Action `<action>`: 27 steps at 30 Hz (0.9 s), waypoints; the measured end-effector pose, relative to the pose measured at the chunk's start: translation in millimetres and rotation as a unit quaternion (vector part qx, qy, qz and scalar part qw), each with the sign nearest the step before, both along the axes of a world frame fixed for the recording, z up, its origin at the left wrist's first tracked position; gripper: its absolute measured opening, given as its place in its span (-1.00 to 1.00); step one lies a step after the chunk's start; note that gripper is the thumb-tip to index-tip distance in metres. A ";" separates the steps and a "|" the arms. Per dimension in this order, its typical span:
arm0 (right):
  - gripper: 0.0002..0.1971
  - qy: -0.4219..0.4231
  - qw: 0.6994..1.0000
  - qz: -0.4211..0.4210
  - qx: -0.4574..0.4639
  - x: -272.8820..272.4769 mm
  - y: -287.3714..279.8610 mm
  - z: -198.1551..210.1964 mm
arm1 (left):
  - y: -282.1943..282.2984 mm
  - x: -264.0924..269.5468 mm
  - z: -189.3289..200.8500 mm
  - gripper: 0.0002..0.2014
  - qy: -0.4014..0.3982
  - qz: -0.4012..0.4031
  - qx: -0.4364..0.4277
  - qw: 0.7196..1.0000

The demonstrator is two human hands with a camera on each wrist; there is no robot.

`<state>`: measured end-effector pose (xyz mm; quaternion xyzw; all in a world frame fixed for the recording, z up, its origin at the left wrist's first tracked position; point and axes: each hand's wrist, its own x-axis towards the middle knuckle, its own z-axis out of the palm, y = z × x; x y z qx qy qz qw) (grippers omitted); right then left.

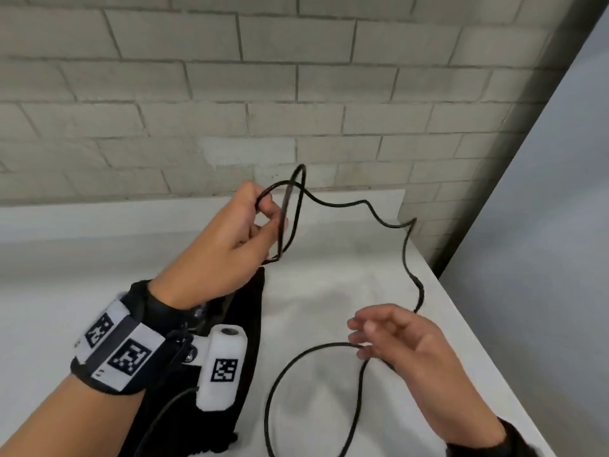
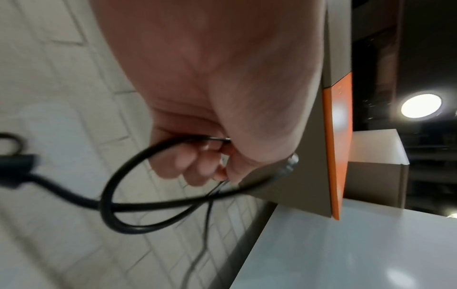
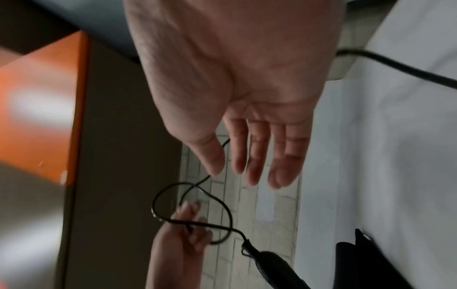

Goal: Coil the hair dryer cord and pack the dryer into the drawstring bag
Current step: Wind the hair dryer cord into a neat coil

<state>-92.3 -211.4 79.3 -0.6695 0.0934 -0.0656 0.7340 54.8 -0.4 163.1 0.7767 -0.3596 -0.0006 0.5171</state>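
Note:
My left hand (image 1: 263, 219) is raised over the white table (image 1: 99, 258) and grips several loops of the black cord (image 1: 405, 245). In the left wrist view its curled fingers (image 2: 197, 166) close round the cord (image 2: 111, 195). From there the cord snakes right and down past my right hand (image 1: 362, 338), then curves in a big loop on the table. The right wrist view shows the right hand (image 3: 232, 174) with straight fingers, holding nothing. A dark body on the cord's end (image 3: 272, 262), apparently the dryer, hangs below the left hand (image 3: 183, 230). The black drawstring bag (image 1: 250, 308) lies flat under my left wrist.
A brick wall (image 1: 296, 77) stands right behind the table. A grey panel (image 1: 543, 192) runs along the table's right edge. An orange-edged board (image 2: 338, 136) stands off to the side in both wrist views.

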 end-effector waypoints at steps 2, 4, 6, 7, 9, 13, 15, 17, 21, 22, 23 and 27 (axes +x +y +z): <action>-0.94 -0.035 0.998 0.021 -0.045 1.1 15.0 7.5 | 8.0 1.9 21.7 -0.84 0.002 0.034 -0.009 0.999; -0.90 -0.097 0.990 -0.004 -0.101 4.1 22.2 18.6 | 15.4 3.3 41.2 -0.85 0.015 0.042 -0.024 0.999; -0.92 -0.164 0.977 -0.045 -0.132 10.4 24.3 36.5 | 20.9 2.1 59.4 -0.88 -0.009 0.045 -0.009 0.999; -0.92 -0.195 0.969 -0.062 -0.138 14.9 24.4 46.9 | 22.4 -0.1 68.0 -0.87 -0.024 0.045 -0.001 0.999; -0.88 -0.257 0.950 -0.078 -0.158 26.6 24.1 67.5 | 23.5 -6.9 84.0 -0.89 -0.038 0.033 -0.001 0.999; -0.52 -0.353 0.911 -0.050 -0.208 47.6 26.7 95.3 | 16.8 -23.5 104.8 -0.90 0.011 -0.052 -0.023 0.998; -0.35 -0.353 0.899 -0.039 -0.254 54.3 29.2 102.5 | 12.6 -28.2 106.3 -0.84 0.105 -0.120 -0.069 0.985; -0.28 -0.332 0.890 -0.030 -0.310 59.4 30.1 105.1 | 9.3 -30.9 105.5 -0.77 0.167 -0.191 -0.116 0.960; -0.45 -0.296 0.909 0.067 -0.285 68.4 23.7 104.8 | 5.7 -31.2 99.6 -0.58 0.223 -0.278 -0.182 0.916; -0.53 -0.293 0.916 0.089 -0.260 68.9 21.9 104.2 | 4.5 -30.2 97.0 -0.56 0.234 -0.285 -0.196 0.908; -0.63 -0.294 0.918 0.096 -0.248 69.1 20.7 103.6 | 3.0 -28.1 93.4 -0.54 0.240 -0.290 -0.209 0.902; -0.82 -0.322 0.916 0.057 -0.234 68.2 21.1 103.3 | -6.5 -18.5 69.0 -0.44 0.217 -0.283 -0.241 0.903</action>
